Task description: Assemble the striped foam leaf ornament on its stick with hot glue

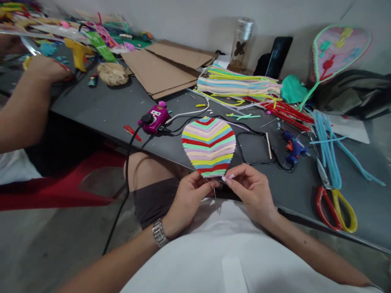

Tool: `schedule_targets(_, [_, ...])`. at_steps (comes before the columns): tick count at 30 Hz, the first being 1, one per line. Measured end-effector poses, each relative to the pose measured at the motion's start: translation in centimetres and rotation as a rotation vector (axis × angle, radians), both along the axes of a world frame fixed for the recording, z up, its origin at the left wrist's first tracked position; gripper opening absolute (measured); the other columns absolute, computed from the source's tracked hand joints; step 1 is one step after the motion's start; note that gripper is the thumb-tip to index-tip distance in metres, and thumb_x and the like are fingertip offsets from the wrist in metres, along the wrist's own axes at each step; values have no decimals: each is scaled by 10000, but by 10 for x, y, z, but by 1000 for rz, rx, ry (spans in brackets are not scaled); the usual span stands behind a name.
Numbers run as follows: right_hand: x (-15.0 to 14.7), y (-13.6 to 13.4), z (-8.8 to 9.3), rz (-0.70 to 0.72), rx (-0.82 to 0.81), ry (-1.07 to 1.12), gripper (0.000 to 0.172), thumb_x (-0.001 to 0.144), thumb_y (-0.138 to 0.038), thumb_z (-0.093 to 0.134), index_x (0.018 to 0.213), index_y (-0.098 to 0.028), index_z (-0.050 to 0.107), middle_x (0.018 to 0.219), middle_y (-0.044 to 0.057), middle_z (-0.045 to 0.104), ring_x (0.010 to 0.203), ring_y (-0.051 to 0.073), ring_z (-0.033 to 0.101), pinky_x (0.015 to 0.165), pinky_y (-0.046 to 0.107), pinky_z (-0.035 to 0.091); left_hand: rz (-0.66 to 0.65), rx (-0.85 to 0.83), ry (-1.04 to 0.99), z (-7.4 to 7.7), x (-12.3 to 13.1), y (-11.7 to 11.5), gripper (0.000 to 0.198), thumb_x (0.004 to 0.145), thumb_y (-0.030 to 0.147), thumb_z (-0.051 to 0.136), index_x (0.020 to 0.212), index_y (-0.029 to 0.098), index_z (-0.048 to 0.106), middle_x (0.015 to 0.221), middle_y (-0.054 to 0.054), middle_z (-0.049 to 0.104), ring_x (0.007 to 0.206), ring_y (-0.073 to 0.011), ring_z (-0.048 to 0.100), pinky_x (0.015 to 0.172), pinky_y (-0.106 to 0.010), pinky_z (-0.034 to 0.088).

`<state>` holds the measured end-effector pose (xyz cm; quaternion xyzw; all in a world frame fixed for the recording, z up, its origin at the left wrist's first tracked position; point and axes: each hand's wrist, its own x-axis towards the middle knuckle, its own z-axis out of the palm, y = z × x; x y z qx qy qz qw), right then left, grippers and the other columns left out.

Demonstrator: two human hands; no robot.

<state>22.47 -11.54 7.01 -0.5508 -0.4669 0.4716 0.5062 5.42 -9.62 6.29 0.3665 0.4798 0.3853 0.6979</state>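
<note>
A balloon-shaped panel (pixel 209 148) of striped pipe cleaners, in red, yellow, mint, lilac and blue chevrons, is held upright at the table's front edge. My left hand (pixel 195 193) pinches its lower left corner between thumb and fingers. At the lower right corner, my right hand (pixel 249 187) pinches a short lilac pipe cleaner (pixel 229 177) against the bottom row. Thin strands hang below the panel between my hands. Right of the panel lie a blue glue gun (pixel 292 148) and large scissors (pixel 331 195) with red and yellow handles.
Behind the panel lie a purple power adapter (pixel 155 119) with black cable, a pipe cleaner bundle (pixel 238 83), cardboard sheets (pixel 165 69) and a glass bottle (pixel 241 44). Light-blue pipe cleaners (pixel 328 150) are at right. At left, a co-worker's hand (pixel 45 67) holds scissors near a yellow glue gun (pixel 77 53).
</note>
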Motion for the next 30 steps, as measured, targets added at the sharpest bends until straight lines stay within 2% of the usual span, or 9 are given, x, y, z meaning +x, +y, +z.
schedule_targets(2, [-3,3,1,-1,26,-65,116,814,-301,741,783,-212,672,766,27,709,702,150,630,628,258,502,3,23,6,-2,2,5,309,729,359,857,921,150,734,827,-38,764,648,-117,630,596,-215,483])
schedule_targets(6, [-10,10,-3,-12,78,-224,60,832,-247,679,789,-214,654,729,3,676,621,128,579,563,243,444,-36,-11,-18,-12,6,13,372,734,433,857,905,159,672,648,1,691,518,-113,597,463,-194,397])
schedule_targets(9, [-13,18,-12,8,109,-304,54,832,-215,655,778,-212,654,749,-3,654,612,118,552,548,240,404,-32,-73,-82,-18,9,15,432,679,420,894,932,156,663,666,15,672,559,-114,614,503,-199,454])
schedule_targets(12, [-13,24,-21,30,145,-354,73,840,-222,666,769,-207,676,777,6,635,676,131,563,588,250,412,-17,-113,-102,-20,9,14,394,676,374,889,903,145,661,662,21,651,570,-93,592,511,-178,429])
schedule_targets(15, [-13,27,-25,32,129,-351,103,863,-253,681,772,-208,699,769,8,626,669,133,548,598,258,411,-5,-133,-95,-19,8,13,351,684,338,869,899,144,670,663,25,643,560,-79,574,496,-165,372])
schedule_targets(21, [-15,29,-24,31,106,-331,120,858,-276,696,760,-207,691,763,4,623,642,124,529,577,256,402,42,-135,-121,-14,10,13,309,668,311,856,867,151,682,721,28,658,554,-71,560,555,-199,454])
schedule_targets(27, [-12,31,-20,28,11,-285,133,798,-295,679,711,-199,649,692,-17,582,559,102,456,521,251,359,36,-71,-50,-18,10,15,244,672,285,813,824,157,673,763,11,677,535,-69,525,510,-206,451])
schedule_targets(30, [-11,32,-20,44,14,-290,133,790,-278,658,688,-200,629,683,-19,581,560,100,443,526,251,355,24,-35,-13,-19,10,15,216,687,272,785,823,164,656,734,24,655,522,-64,499,498,-200,440])
